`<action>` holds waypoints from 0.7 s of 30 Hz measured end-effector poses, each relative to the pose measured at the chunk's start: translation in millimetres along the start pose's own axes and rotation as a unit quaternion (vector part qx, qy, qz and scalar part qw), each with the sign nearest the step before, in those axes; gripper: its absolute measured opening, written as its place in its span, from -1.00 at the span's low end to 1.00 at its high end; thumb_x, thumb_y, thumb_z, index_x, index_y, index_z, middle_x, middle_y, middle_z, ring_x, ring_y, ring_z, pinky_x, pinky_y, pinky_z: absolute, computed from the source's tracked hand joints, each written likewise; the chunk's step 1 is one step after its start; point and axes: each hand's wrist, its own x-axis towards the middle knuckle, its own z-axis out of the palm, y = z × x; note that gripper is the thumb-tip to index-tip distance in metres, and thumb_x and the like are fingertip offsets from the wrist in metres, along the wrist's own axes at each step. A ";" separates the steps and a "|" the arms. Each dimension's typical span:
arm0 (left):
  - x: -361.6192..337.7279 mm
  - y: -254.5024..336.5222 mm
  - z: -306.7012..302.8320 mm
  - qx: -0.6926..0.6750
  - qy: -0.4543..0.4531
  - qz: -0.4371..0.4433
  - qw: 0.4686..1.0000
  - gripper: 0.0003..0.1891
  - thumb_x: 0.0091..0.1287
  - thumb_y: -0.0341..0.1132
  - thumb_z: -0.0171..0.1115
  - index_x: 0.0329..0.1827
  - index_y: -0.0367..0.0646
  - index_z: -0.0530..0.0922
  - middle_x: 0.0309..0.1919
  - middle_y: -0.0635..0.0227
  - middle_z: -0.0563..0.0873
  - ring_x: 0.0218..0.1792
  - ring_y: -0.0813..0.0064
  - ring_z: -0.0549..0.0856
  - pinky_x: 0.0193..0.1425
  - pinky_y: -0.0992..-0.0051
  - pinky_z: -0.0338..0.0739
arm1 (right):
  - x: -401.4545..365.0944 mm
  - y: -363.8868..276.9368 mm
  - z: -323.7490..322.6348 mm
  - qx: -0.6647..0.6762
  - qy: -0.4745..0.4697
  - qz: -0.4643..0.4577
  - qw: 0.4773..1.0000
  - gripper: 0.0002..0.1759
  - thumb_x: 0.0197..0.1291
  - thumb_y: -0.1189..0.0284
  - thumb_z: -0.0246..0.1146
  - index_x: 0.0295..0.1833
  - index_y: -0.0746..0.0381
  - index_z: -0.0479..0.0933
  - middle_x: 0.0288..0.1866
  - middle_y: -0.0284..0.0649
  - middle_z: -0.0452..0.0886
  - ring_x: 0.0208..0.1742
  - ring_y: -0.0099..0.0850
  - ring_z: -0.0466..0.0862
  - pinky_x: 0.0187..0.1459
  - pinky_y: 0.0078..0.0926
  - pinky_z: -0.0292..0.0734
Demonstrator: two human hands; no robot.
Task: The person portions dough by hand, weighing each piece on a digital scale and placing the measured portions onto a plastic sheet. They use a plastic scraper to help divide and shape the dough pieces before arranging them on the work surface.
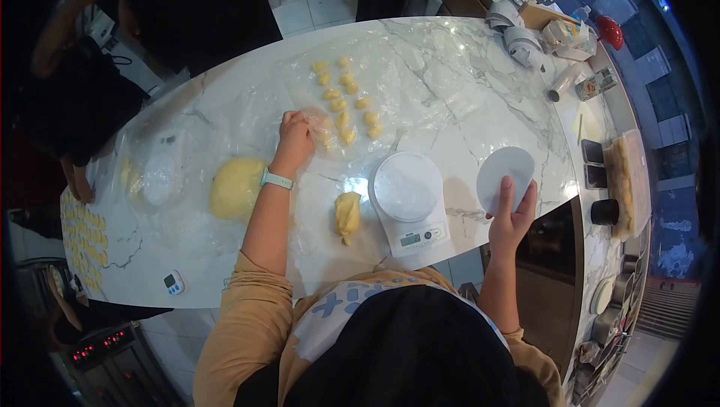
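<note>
My left hand (296, 136) reaches over the table, its fingers curled at the near-left end of the rows of small yellow dough pieces (346, 86). What sits in those fingers is hidden. The dough pieces lie with a clear plastic sheet (405, 103). On the right, my right hand (514, 212) grips a white, rounded dough scraper (504, 171), thumb on its face. Between my hands stands a white kitchen scale (409, 197) with a round plate. Beside it is a torn lump of yellow dough (347, 216). A large yellow dough mass (236, 187) rests left of my forearm.
A digital timer (173, 282) lies near the table's front-left edge. Many shaped dough pieces (84, 238) cover the far-left end, where another person's hand (79, 182) is. A black cup (604, 211) and a clear box of baked goods (626, 182) stand on the right counter.
</note>
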 end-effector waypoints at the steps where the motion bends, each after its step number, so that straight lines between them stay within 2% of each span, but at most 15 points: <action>1: -4.6 2.2 -0.5 0.176 0.032 0.083 0.980 -0.72 0.23 -0.57 0.07 -0.03 -0.21 0.62 0.03 0.20 0.59 0.04 0.17 0.53 0.13 0.37 0.43 | -0.2 0.3 -0.4 0.002 0.001 0.001 1.000 -0.76 0.34 0.32 0.15 -0.04 0.27 0.38 -0.36 -0.36 0.52 -0.54 -0.74 0.46 -0.66 -0.78 0.30; 5: -28.3 7.9 -5.5 0.122 0.055 0.060 0.989 -0.68 0.24 -0.58 0.03 0.02 -0.19 0.59 0.07 0.20 0.56 0.10 0.12 0.44 0.18 0.34 0.36 | -1.1 -3.9 1.8 0.017 -0.008 0.002 1.000 -0.77 0.34 0.33 0.15 -0.04 0.25 0.39 -0.34 -0.38 0.52 -0.54 -0.75 0.45 -0.67 -0.79 0.30; 7: -59.6 36.2 -25.5 0.034 0.212 0.058 0.975 -0.69 0.29 -0.53 0.07 0.09 -0.19 0.55 0.04 0.16 0.59 -0.09 0.22 0.55 0.06 0.39 0.45 | -1.9 -9.0 6.5 0.003 -0.012 -0.002 1.000 -0.76 0.33 0.35 0.16 -0.04 0.28 0.38 -0.43 -0.38 0.52 -0.55 -0.75 0.44 -0.67 -0.74 0.28; 8: -81.2 62.4 -36.3 -0.029 0.159 -0.030 0.986 -0.71 0.26 -0.48 0.15 0.06 -0.19 0.55 -0.06 0.19 0.62 -0.17 0.29 0.57 -0.05 0.41 0.47 | -4.2 -3.8 8.3 0.000 -0.015 0.003 1.000 -0.76 0.33 0.35 0.16 -0.04 0.28 0.38 -0.43 -0.38 0.52 -0.55 -0.75 0.44 -0.67 -0.74 0.28; 9: -104.6 84.7 -38.0 -0.092 0.106 -0.118 0.983 -0.72 0.24 -0.43 0.23 0.03 -0.20 0.54 -0.15 0.21 0.65 -0.26 0.36 0.59 -0.16 0.44 0.50 | -6.7 5.5 11.1 -0.040 -0.112 -0.033 0.992 -0.75 0.32 0.36 0.16 -0.03 0.29 0.37 -0.50 -0.33 0.53 -0.58 -0.66 0.47 -0.67 -0.65 0.29; 10: -128.6 89.6 -25.0 -0.101 0.083 -0.105 0.986 -0.72 0.19 -0.39 0.31 -0.04 -0.20 0.56 -0.24 0.25 0.64 -0.32 0.41 0.60 -0.24 0.47 0.48 | -8.5 10.5 14.6 -0.076 -0.206 -0.069 0.973 -0.74 0.31 0.37 0.17 -0.01 0.30 0.36 -0.56 -0.27 0.54 -0.62 -0.57 0.50 -0.67 -0.56 0.31; 11: -149.6 91.1 -10.4 -0.110 0.060 -0.090 0.988 -0.71 0.14 -0.35 0.39 -0.11 -0.21 0.57 -0.32 0.28 0.63 -0.38 0.46 0.60 -0.33 0.50 0.47 | -13.9 2.2 25.3 -0.136 -0.316 -0.056 0.937 -0.72 0.30 0.38 0.17 0.01 0.30 0.35 -0.58 -0.18 0.55 -0.61 -0.40 0.54 -0.63 -0.44 0.34; 12: -166.3 93.5 3.1 -0.081 0.068 -0.070 0.992 -0.70 0.09 -0.34 0.43 -0.15 -0.22 0.58 -0.33 0.28 0.63 -0.37 0.45 0.61 -0.31 0.52 0.49 | -22.4 -8.0 41.9 -0.193 -0.421 -0.043 0.885 -0.70 0.28 0.38 0.17 0.03 0.31 0.34 -0.60 -0.09 0.55 -0.60 -0.23 0.58 -0.60 -0.31 0.38; 14: -186.5 85.8 22.3 -0.052 0.078 -0.051 0.994 -0.69 0.05 -0.33 0.47 -0.20 -0.24 0.59 -0.34 0.28 0.62 -0.36 0.44 0.61 -0.29 0.53 0.50 | -37.6 -10.1 76.0 -0.182 -0.527 -0.134 0.819 -0.72 0.29 0.36 0.13 0.02 0.26 0.34 -0.52 0.00 0.58 -0.49 0.00 0.61 -0.51 -0.16 0.43; 15: -192.2 79.1 31.1 -0.062 0.110 -0.039 0.991 -0.69 0.03 -0.33 0.48 -0.21 -0.24 0.59 -0.33 0.26 0.63 -0.34 0.40 0.63 -0.25 0.50 0.53 | -39.4 -5.4 91.5 -0.182 -0.529 -0.135 0.818 -0.72 0.29 0.36 0.13 0.02 0.26 0.34 -0.52 0.00 0.58 -0.49 0.00 0.61 -0.51 -0.16 0.43; 16: -198.0 75.9 35.3 -0.072 0.141 -0.029 0.987 -0.69 0.00 -0.33 0.50 -0.23 -0.25 0.60 -0.32 0.25 0.64 -0.32 0.36 0.64 -0.22 0.48 0.55 | -40.8 2.5 106.5 -0.210 -0.571 -0.168 0.775 -0.71 0.28 0.35 0.12 0.01 0.28 0.32 -0.53 -0.02 0.59 -0.49 0.01 0.60 -0.48 -0.14 0.46; 17: -201.0 75.6 35.5 -0.072 0.143 -0.034 0.987 -0.69 0.00 -0.33 0.50 -0.23 -0.25 0.60 -0.32 0.25 0.64 -0.32 0.36 0.64 -0.22 0.48 0.55 | -42.7 8.6 118.9 -0.237 -0.611 -0.201 0.728 -0.69 0.28 0.35 0.11 0.01 0.30 0.30 -0.55 -0.05 0.59 -0.50 0.02 0.60 -0.45 -0.12 0.48; 18: -202.0 74.9 35.4 -0.069 0.141 -0.037 0.987 -0.68 -0.01 -0.36 0.49 -0.22 -0.25 0.60 -0.30 0.24 0.64 -0.27 0.31 0.65 -0.17 0.44 0.56 | -45.0 10.9 129.4 -0.236 -0.615 -0.202 0.725 -0.69 0.28 0.35 0.11 0.01 0.30 0.30 -0.55 -0.05 0.59 -0.50 0.02 0.60 -0.45 -0.12 0.48; 20: -201.9 77.7 32.0 -0.065 0.142 -0.042 0.987 -0.68 -0.03 -0.38 0.49 -0.21 -0.24 0.60 -0.27 0.23 0.64 -0.23 0.26 0.65 -0.12 0.40 0.57 | -48.5 14.8 144.2 -0.299 -0.659 -0.233 0.650 -0.75 0.22 0.38 0.09 -0.08 0.27 0.29 -0.47 -0.05 0.61 -0.41 -0.03 0.65 -0.43 -0.16 0.54; 21: -203.1 79.9 28.8 -0.060 0.136 -0.015 0.989 -0.70 -0.02 -0.42 0.44 -0.20 -0.23 0.60 -0.20 0.21 0.62 -0.19 0.23 0.62 -0.12 0.35 0.55 | -56.0 18.3 142.5 -0.297 -0.661 -0.234 0.648 -0.75 0.22 0.38 0.09 -0.08 0.27 0.29 -0.47 -0.05 0.61 -0.41 -0.03 0.65 -0.43 -0.16 0.54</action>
